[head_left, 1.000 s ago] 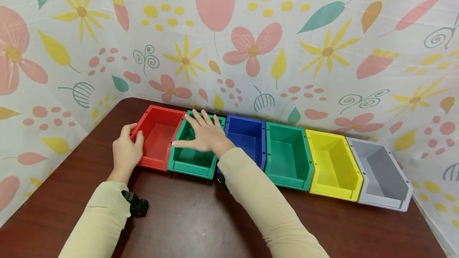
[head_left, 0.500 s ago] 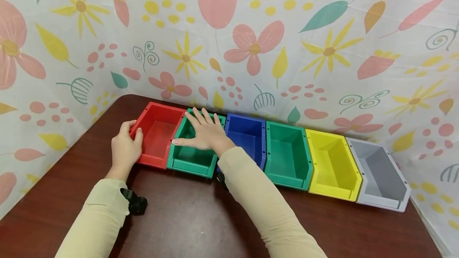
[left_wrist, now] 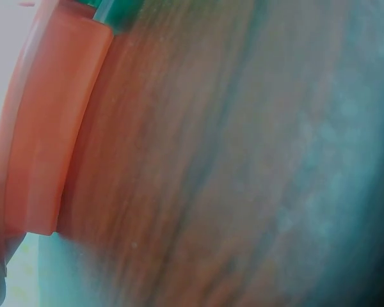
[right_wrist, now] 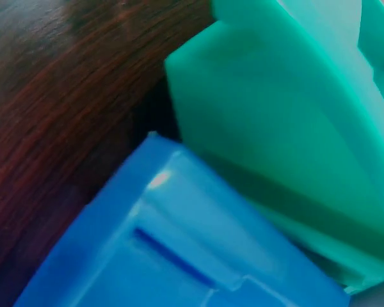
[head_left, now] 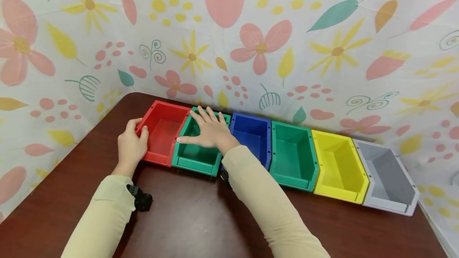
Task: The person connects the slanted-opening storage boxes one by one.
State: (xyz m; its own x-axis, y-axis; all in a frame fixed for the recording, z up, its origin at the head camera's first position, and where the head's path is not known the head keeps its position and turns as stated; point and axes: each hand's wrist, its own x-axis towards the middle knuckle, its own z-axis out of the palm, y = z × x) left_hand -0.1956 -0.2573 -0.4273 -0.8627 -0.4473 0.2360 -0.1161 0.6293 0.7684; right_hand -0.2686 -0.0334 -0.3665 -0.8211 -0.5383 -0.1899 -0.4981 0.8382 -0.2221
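Observation:
My left hand [head_left: 131, 142] holds the left side of a red plastic storage bin [head_left: 163, 130], thumb over the rim. In the left wrist view the red bin [left_wrist: 45, 128] stands on the wood, a corner of green beyond it. My right hand [head_left: 211, 131] is spread over the green bin [head_left: 195, 164] beside it, fingers straight toward its back rim and thumb at its left rim, near the red bin. In the right wrist view the green bin [right_wrist: 275, 115] stands at an angle to the blue bin [right_wrist: 179, 236], with a narrow dark gap at the front.
The row continues right with a blue bin [head_left: 252, 134], a second green bin [head_left: 292, 156], a yellow bin [head_left: 338, 166] and a grey bin [head_left: 387, 176]. All stand along the back of a dark wooden table [head_left: 186, 214], against a flower-patterned cloth [head_left: 258, 23].
The head view has shifted slightly, so the scene sits a little farther right. Both hands keep their places at the red and green bins.

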